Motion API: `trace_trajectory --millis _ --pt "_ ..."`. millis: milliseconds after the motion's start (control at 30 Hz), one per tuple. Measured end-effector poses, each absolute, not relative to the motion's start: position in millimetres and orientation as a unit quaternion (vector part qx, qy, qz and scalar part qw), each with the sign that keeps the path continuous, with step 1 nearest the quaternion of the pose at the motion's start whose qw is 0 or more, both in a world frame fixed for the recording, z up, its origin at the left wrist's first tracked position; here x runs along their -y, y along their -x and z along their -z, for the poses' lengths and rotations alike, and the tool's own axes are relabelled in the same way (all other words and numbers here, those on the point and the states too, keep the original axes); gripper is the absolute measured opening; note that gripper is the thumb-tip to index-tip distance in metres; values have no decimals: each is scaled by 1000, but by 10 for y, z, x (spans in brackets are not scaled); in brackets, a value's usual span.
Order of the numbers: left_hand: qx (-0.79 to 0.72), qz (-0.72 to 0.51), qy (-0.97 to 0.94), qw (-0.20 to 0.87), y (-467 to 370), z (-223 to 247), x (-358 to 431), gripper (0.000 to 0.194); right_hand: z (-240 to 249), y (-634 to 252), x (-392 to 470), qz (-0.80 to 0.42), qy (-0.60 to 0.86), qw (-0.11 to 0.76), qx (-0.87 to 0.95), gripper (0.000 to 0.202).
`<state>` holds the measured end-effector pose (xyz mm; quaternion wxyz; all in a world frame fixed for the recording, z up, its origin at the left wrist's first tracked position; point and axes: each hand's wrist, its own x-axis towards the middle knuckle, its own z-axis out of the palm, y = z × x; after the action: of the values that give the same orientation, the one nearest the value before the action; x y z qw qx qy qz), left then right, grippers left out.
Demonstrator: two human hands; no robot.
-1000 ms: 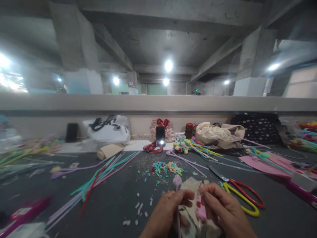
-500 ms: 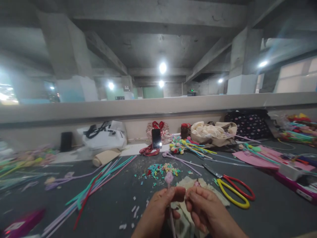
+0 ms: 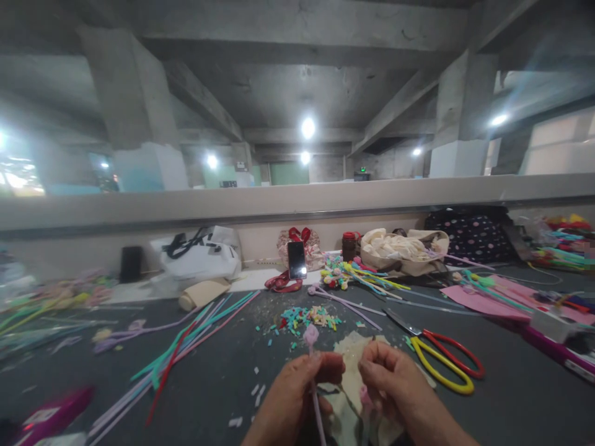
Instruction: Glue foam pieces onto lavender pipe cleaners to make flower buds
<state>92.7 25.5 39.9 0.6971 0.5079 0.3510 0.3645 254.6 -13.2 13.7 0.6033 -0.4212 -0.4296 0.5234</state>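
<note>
My left hand (image 3: 297,390) is closed around the thin stem of a pale pink flower (image 3: 311,335). The bloom stands above my thumb, and the stem runs down past my palm. A short gap to the right, my right hand (image 3: 395,378) has thumb and forefinger pinched together. Whatever is between those fingertips is too small to make out. A small pink bud (image 3: 365,395) shows just below them; I cannot tell whether my lower fingers grip it. Under both hands lies a crumpled cream cloth (image 3: 356,353).
Scissors (image 3: 446,364) with red and yellow handles lie right of my hands. Small coloured clippings (image 3: 309,318) are heaped ahead. Fuzzy craft stems (image 3: 181,347) spread to the left. A phone (image 3: 296,260) leans upright at the back, beside a lidded brown jar (image 3: 348,246).
My right hand has moved slightly right and up, away from my left. The pink bud that showed above its fingers now shows below them. The flower in my left hand has shifted slightly left.
</note>
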Motion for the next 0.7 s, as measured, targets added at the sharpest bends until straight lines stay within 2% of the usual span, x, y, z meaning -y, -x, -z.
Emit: trace_trajectory --millis 167,400,567,700 --pt "-327 -353 -509 713 -877 -402 -285 37 -128 -2533 112 -510 458 552 475 37" --pt "-377 -361 -529 669 -830 -432 -265 44 -196 -2273 199 -516 477 496 510 40" --pt "-382 -381 -532 653 -925 -478 -262 45 -208 -2120 142 -499 410 522 557 30" --pt "-349 -350 -530 689 -1022 -444 -284 51 -119 -2093 74 -542 388 561 491 34"
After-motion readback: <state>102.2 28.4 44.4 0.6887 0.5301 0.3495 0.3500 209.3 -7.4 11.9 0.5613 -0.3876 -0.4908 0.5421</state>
